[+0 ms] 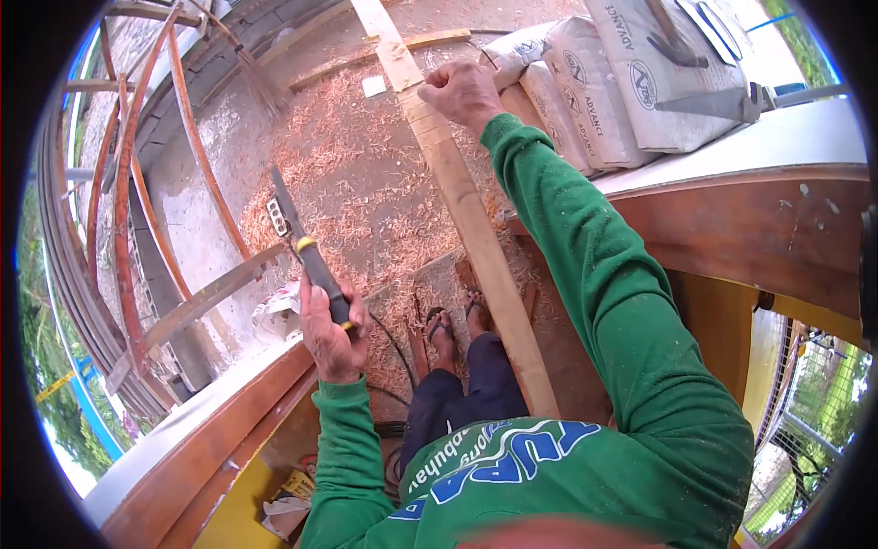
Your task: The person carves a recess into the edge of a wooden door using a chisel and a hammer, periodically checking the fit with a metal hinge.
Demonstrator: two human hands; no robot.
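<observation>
My left hand (333,328) is closed round the black and yellow handle of a hand tool (322,279). The tool's narrow grey blade points up and away, with a small metal piece with holes beside it; its exact kind does not show. A long, pale wooden plank (462,197) runs from near my body to the far edge. At the plank's far part, my right hand (462,91) is curled into a fist just over its right edge. Whether anything small is inside those fingers is hidden.
Printed paper sacks (594,105) are stacked at the right, with a hammer (677,41) and a grey blade (709,105) on top. Wood shavings (338,174) cover the floor round my sandalled feet (441,334). Curved wooden strips (192,128) and a broom (256,78) stand at the left.
</observation>
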